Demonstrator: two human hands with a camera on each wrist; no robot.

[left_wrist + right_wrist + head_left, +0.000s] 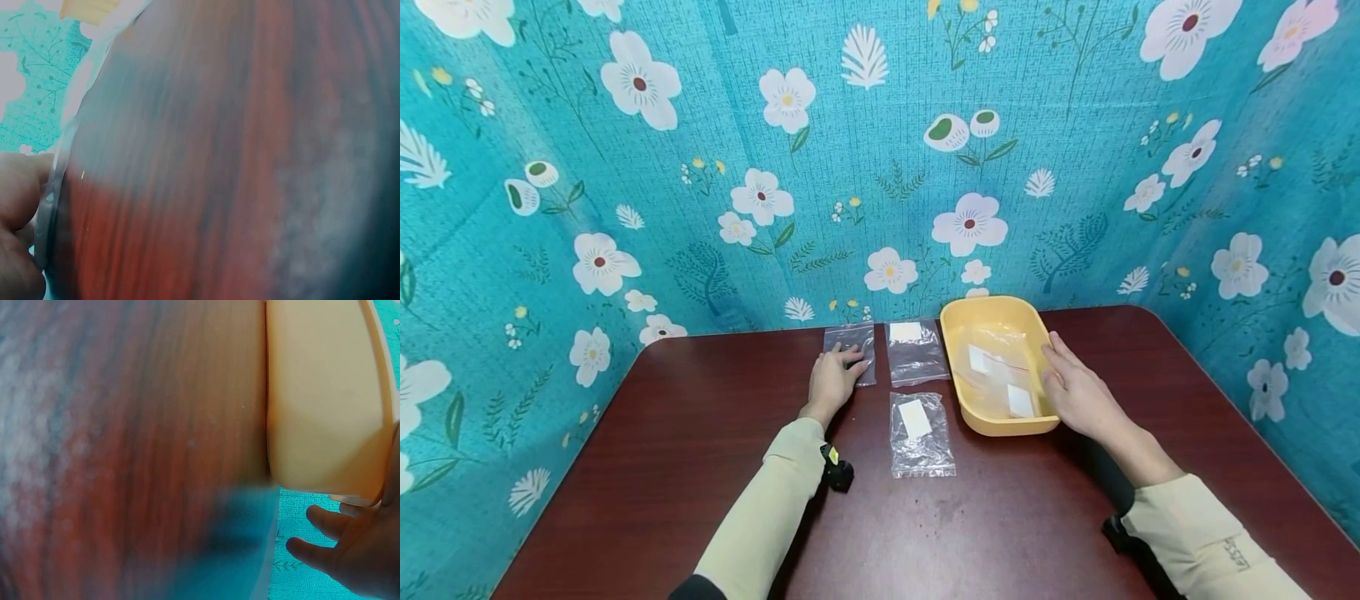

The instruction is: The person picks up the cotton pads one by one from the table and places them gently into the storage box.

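Around the middle of the tabletop point(715, 467), a clear bag point(923, 458) with a white card point(915, 419), long axis near to far, zip strip facing the near edge. Beyond, right of centre and close to the far edge, a yellow tray point(1007, 427), also lengthwise near to far, near end swung slightly right. Beside its right rim, the right hand point(1078, 392), fingers mostly straight, touching but apparently gripping nothing. At the far edge, left of centre, a flat bag point(850, 335), running roughly near to far, partly under the left hand point(833, 379), fingers loosely spread, seemingly resting rather than gripping. Probably best to smooth outward from its middle, square with the far edge, lifting off without dragging; brace the tray lightly, without tipping.
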